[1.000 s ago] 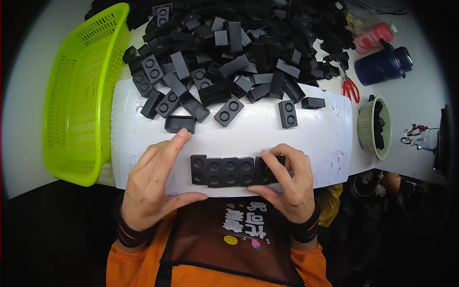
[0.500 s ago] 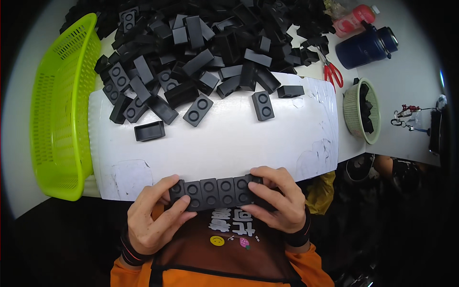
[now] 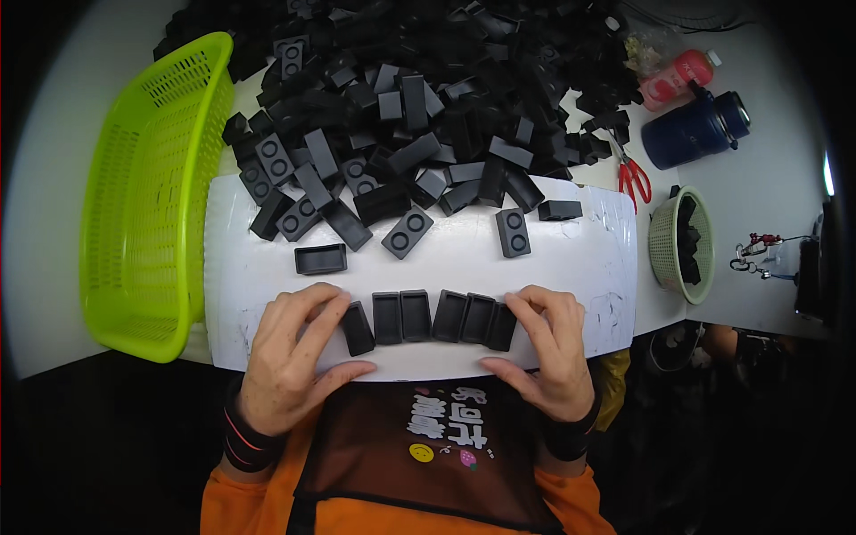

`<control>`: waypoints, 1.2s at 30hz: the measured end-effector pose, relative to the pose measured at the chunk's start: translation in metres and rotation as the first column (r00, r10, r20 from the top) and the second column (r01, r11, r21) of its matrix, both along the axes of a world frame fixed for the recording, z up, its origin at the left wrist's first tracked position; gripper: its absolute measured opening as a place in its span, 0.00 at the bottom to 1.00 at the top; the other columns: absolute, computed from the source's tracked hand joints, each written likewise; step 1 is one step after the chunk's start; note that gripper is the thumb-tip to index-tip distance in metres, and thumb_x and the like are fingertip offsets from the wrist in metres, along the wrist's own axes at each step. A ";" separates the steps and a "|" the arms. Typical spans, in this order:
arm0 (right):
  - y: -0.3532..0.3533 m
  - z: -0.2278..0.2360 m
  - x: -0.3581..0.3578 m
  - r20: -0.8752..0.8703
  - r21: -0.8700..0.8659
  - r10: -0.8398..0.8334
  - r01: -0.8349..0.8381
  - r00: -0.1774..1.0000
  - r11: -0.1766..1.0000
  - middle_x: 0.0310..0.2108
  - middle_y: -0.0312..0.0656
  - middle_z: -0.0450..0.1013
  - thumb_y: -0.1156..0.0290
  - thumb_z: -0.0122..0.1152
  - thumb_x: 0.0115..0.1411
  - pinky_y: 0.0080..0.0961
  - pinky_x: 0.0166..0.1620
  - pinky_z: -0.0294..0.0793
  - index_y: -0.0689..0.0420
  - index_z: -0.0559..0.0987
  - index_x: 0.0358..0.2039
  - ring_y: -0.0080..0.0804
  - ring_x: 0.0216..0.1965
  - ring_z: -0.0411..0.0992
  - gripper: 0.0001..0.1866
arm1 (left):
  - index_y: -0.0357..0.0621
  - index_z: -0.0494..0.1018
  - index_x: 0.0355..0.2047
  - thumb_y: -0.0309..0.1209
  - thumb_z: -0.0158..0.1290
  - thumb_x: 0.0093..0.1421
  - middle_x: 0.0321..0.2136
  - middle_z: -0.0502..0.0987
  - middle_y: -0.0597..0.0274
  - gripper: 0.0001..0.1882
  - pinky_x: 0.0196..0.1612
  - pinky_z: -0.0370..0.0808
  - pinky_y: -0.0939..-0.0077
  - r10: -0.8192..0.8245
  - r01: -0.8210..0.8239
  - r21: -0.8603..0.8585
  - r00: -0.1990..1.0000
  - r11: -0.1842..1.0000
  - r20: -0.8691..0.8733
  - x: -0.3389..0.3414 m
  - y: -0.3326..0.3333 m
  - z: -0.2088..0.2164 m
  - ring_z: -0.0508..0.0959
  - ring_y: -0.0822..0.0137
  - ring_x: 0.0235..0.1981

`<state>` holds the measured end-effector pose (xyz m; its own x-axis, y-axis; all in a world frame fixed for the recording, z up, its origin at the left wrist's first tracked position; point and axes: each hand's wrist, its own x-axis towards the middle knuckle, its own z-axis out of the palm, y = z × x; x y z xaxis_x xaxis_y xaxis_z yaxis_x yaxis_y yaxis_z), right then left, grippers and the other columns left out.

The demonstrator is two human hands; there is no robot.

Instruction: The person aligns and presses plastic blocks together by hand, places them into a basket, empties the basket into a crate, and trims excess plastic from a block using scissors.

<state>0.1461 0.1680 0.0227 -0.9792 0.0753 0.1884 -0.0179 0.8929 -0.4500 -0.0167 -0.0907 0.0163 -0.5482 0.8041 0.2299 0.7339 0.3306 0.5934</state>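
Note:
Several small black rectangular blocks [image 3: 415, 316] stand in a slightly fanned row near the front of the white board [image 3: 267, 267], hollow faces up, with a gap left of the middle and another at the left end. My left hand [image 3: 299, 352] is at the row's left end, thumb and forefinger spread around the tilted end block [image 3: 358, 329]. At the other end is my right hand [image 3: 548, 352], its forefinger by the last block [image 3: 502, 328] and its thumb apart below. Neither hand grips a block. Behind the row lies a single hollow-up block [image 3: 320, 259].
A large heap of black blocks [image 3: 415, 102] covers the back. On the left stands a green perforated basket [image 3: 134, 223]. To the right are red-handled scissors [image 3: 634, 181], a dark blue flask [image 3: 687, 131], a pink bottle [image 3: 678, 80] and a pale basket [image 3: 667, 245] holding black pieces.
The row of blocks, held together between both hands with ringed faces showing, now rests on the board hollow side up. My hands have moved forward and let go, and the blocks have spread apart.

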 end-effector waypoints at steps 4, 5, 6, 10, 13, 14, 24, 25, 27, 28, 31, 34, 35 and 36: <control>-0.002 -0.015 0.010 -0.153 -0.340 -0.136 0.076 0.979 0.937 0.48 0.49 0.70 0.74 0.78 0.43 0.41 0.51 0.69 0.66 0.76 0.52 0.47 0.45 0.69 0.34 | 0.32 0.76 0.49 0.28 0.73 0.43 0.43 0.77 0.49 0.32 0.45 0.75 0.63 0.055 -0.067 0.151 0.995 0.986 0.078 0.005 -0.007 -0.005 0.76 0.52 0.42; -0.003 -0.008 0.010 -0.148 -0.412 -0.148 0.075 0.978 0.908 0.50 0.51 0.70 0.79 0.77 0.43 0.43 0.54 0.68 0.66 0.76 0.51 0.49 0.49 0.70 0.33 | 0.32 0.76 0.49 0.28 0.72 0.43 0.43 0.77 0.50 0.31 0.45 0.74 0.63 0.022 -0.031 0.203 0.999 0.979 0.047 0.002 -0.004 0.005 0.76 0.52 0.42; -0.005 -0.002 0.004 -0.146 -0.412 -0.154 0.081 0.977 0.908 0.50 0.51 0.70 0.79 0.77 0.43 0.43 0.54 0.68 0.66 0.76 0.51 0.49 0.49 0.70 0.33 | 0.33 0.76 0.49 0.27 0.72 0.43 0.43 0.77 0.50 0.30 0.44 0.74 0.63 -0.011 0.008 0.252 1.000 0.968 0.014 -0.001 0.002 0.011 0.77 0.53 0.42; -0.002 -0.011 -0.024 -0.077 -0.189 0.135 -0.148 0.988 0.971 0.54 0.58 0.70 0.82 0.75 0.44 0.42 0.52 0.74 0.70 0.74 0.54 0.54 0.55 0.71 0.34 | 0.33 0.75 0.48 0.28 0.74 0.41 0.45 0.79 0.48 0.32 0.46 0.74 0.60 -0.144 0.145 0.016 0.987 0.989 -0.066 -0.013 0.022 0.000 0.77 0.50 0.49; -0.003 -0.026 -0.016 -0.337 -0.405 0.082 -0.223 0.938 0.887 0.50 0.62 0.74 0.83 0.75 0.44 0.45 0.55 0.76 0.73 0.72 0.56 0.60 0.53 0.74 0.36 | 0.32 0.75 0.48 0.26 0.73 0.43 0.43 0.81 0.46 0.31 0.48 0.76 0.59 -0.112 0.117 0.160 0.993 0.980 -0.043 -0.007 0.019 -0.002 0.80 0.49 0.46; -0.004 -0.022 -0.018 -0.337 -0.405 0.080 -0.221 0.938 0.887 0.50 0.62 0.74 0.83 0.75 0.44 0.45 0.55 0.76 0.73 0.72 0.56 0.60 0.53 0.74 0.36 | 0.31 0.74 0.48 0.25 0.72 0.44 0.42 0.81 0.46 0.30 0.48 0.76 0.59 -0.089 0.086 0.261 0.996 0.962 -0.001 -0.006 0.020 0.001 0.80 0.49 0.45; -0.013 0.016 -0.019 -0.082 -0.176 0.205 -0.217 0.975 0.960 0.49 0.55 0.70 0.80 0.71 0.41 0.40 0.50 0.76 0.73 0.71 0.57 0.52 0.47 0.73 0.39 | 0.27 0.73 0.52 0.18 0.67 0.36 0.43 0.77 0.45 0.37 0.46 0.78 0.60 -0.164 0.163 0.130 0.986 0.978 -0.004 0.008 0.028 0.032 0.79 0.49 0.43; -0.012 0.023 -0.021 -0.016 -0.048 0.237 -0.237 0.971 0.970 0.49 0.53 0.70 0.77 0.72 0.41 0.38 0.50 0.75 0.72 0.71 0.57 0.49 0.46 0.72 0.40 | 0.27 0.73 0.53 0.19 0.67 0.36 0.43 0.76 0.46 0.38 0.45 0.78 0.61 -0.194 0.195 0.010 0.979 0.981 -0.069 0.007 0.030 0.040 0.79 0.50 0.42; -0.013 0.032 -0.032 0.113 0.134 0.287 -0.301 0.951 0.944 0.49 0.48 0.69 0.68 0.73 0.45 0.34 0.48 0.71 0.67 0.71 0.59 0.42 0.45 0.69 0.40 | 0.30 0.72 0.55 0.25 0.70 0.38 0.43 0.75 0.50 0.40 0.43 0.77 0.62 -0.288 0.261 -0.190 0.949 0.946 -0.132 -0.002 0.038 0.044 0.77 0.52 0.40; -0.016 0.031 -0.038 0.111 0.133 0.291 -0.304 0.950 0.943 0.49 0.48 0.69 0.68 0.73 0.45 0.34 0.48 0.71 0.67 0.71 0.59 0.42 0.45 0.69 0.40 | 0.30 0.72 0.55 0.25 0.70 0.38 0.43 0.75 0.50 0.40 0.43 0.77 0.62 -0.285 0.257 -0.192 0.949 0.947 -0.134 -0.005 0.040 0.044 0.77 0.52 0.40; -0.015 0.025 -0.040 0.179 0.050 0.208 -0.220 0.962 0.974 0.48 0.44 0.68 0.63 0.75 0.51 0.34 0.45 0.67 0.62 0.72 0.58 0.39 0.43 0.68 0.36 | 0.33 0.69 0.59 0.36 0.73 0.42 0.46 0.74 0.50 0.44 0.44 0.77 0.63 -0.266 0.249 -0.272 0.963 0.929 -0.029 -0.015 0.039 0.041 0.77 0.53 0.41; -0.007 0.004 -0.033 0.087 -0.098 0.266 -0.257 0.960 0.961 0.48 0.45 0.68 0.63 0.75 0.51 0.34 0.45 0.67 0.62 0.72 0.59 0.39 0.43 0.68 0.36 | 0.32 0.69 0.58 0.37 0.73 0.42 0.46 0.74 0.48 0.44 0.45 0.77 0.61 -0.247 0.253 -0.123 0.967 0.960 0.059 -0.012 0.032 0.024 0.77 0.51 0.42; -0.008 0.003 -0.031 0.090 -0.102 0.267 -0.257 0.960 0.961 0.48 0.45 0.68 0.63 0.75 0.51 0.34 0.45 0.67 0.62 0.72 0.59 0.39 0.43 0.68 0.36 | 0.32 0.69 0.58 0.37 0.73 0.42 0.46 0.74 0.48 0.44 0.45 0.77 0.61 -0.247 0.253 -0.125 0.967 0.959 0.064 -0.012 0.029 0.018 0.77 0.51 0.42; -0.008 0.001 -0.031 0.054 -0.123 0.240 -0.232 0.969 0.965 0.50 0.45 0.69 0.64 0.76 0.49 0.34 0.45 0.68 0.61 0.74 0.58 0.40 0.42 0.69 0.36 | 0.31 0.69 0.58 0.37 0.72 0.45 0.46 0.73 0.49 0.41 0.43 0.77 0.63 -0.259 0.260 -0.088 0.966 0.961 0.025 -0.013 0.028 0.010 0.76 0.51 0.42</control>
<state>0.1150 0.1601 0.0236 -0.9820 -0.1418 0.1247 -0.1875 0.8094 -0.5565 -0.0301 -0.0631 0.0265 -0.3202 0.9363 0.1442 0.7940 0.1822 0.5799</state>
